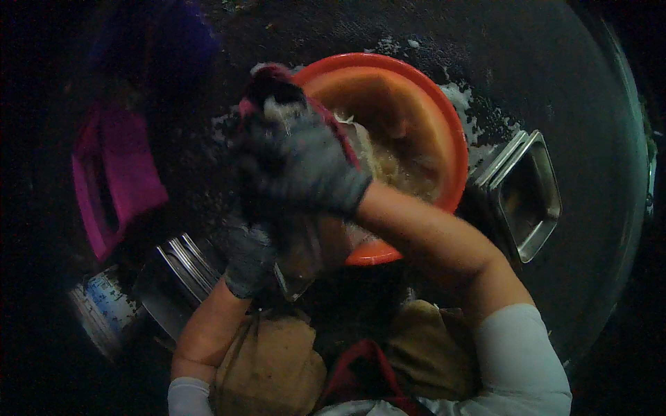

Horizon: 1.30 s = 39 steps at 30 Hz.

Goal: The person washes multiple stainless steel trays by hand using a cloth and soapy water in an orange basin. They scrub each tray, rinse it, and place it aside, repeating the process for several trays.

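Note:
My right hand (307, 166), in a wet dark grey glove, is blurred. It is closed on a dark cloth (278, 86) with a pink edge and some foam on it. Below it, my left hand (250, 255), gloved too, grips the side of a steel pan (296, 283). The pan is tilted over the near left rim of an orange basin (458, 135), and my right hand and forearm hide much of it. Cloudy water (411, 161) fills the basin's bottom, with something pale in it by the cloth.
Stacked rectangular steel pans (530, 197) stand tilted right of the basin. To the left are a magenta plastic container (125, 156), more stacked steel pans (182, 270) and a worn white-and-blue bucket (112, 301). Foam (460, 104) lies on the dark wet floor (572, 119). My knees (276, 359) are close below.

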Each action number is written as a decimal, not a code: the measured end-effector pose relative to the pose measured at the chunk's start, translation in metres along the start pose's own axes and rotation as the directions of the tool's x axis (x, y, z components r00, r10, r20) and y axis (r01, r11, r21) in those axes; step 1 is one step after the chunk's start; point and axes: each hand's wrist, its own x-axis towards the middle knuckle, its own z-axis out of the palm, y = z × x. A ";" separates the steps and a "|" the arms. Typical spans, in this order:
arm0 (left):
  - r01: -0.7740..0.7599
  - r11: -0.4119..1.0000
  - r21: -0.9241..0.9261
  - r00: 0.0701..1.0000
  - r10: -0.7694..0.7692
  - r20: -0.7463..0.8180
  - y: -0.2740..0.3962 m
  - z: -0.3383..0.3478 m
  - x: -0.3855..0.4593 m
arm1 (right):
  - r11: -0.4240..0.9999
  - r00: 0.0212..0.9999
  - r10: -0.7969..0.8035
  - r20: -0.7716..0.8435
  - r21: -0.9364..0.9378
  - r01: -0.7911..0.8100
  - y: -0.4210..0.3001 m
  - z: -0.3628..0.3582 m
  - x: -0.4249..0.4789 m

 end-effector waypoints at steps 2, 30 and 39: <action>-0.090 0.919 0.383 0.993 0.111 -0.035 0.004 0.003 0.002 | 0.922 0.952 0.271 0.142 0.246 -0.299 0.017 -0.020 0.021; -0.677 0.438 0.592 0.728 0.517 0.450 0.065 0.089 0.008 | -0.304 0.811 0.499 0.306 0.938 -0.167 -0.063 -0.085 -0.081; -0.696 0.107 0.710 0.649 0.517 0.558 0.168 0.127 -0.038 | -0.159 0.877 0.455 0.157 0.983 -0.094 -0.152 -0.161 -0.064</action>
